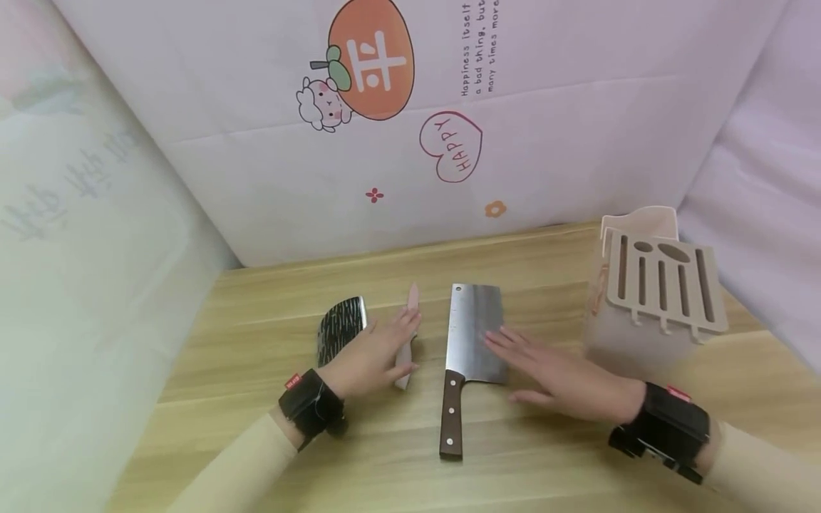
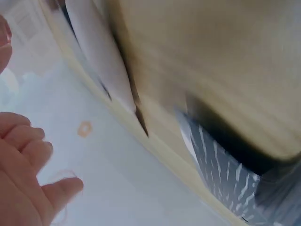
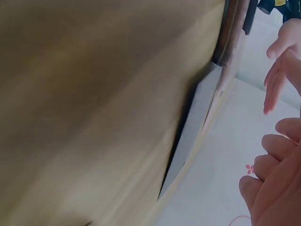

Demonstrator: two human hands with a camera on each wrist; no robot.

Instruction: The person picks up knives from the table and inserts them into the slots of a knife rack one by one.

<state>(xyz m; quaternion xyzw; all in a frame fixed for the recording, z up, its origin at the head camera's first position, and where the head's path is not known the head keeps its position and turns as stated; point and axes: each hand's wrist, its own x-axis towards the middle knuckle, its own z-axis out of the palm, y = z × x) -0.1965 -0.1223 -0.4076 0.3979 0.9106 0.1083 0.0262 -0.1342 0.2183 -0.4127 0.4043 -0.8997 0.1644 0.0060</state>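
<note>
My left hand point(image 1: 372, 353) hovers with extended fingers over a small pale pink knife point(image 1: 404, 360), overlapping it in the head view. Left of that, partly covered by the hand, lies a dark blade-like piece point(image 1: 340, 329) with a pale streaked pattern and a light edge; the left wrist view shows its streaks too. A cleaver point(image 1: 476, 328) with a broad steel blade and a brown riveted handle point(image 1: 451, 420) lies flat between the hands, handle toward me. My right hand point(image 1: 564, 374) has its fingers extended, fingertips over the blade's right edge. Neither hand grips anything.
At the right stands a knife holder point(image 1: 667, 278), with a beige slotted top, small hooks along its front and a translucent body. The wood-grain table point(image 1: 385, 456) meets a printed white cloth point(image 1: 244, 192) at the back, with more cloth along both sides.
</note>
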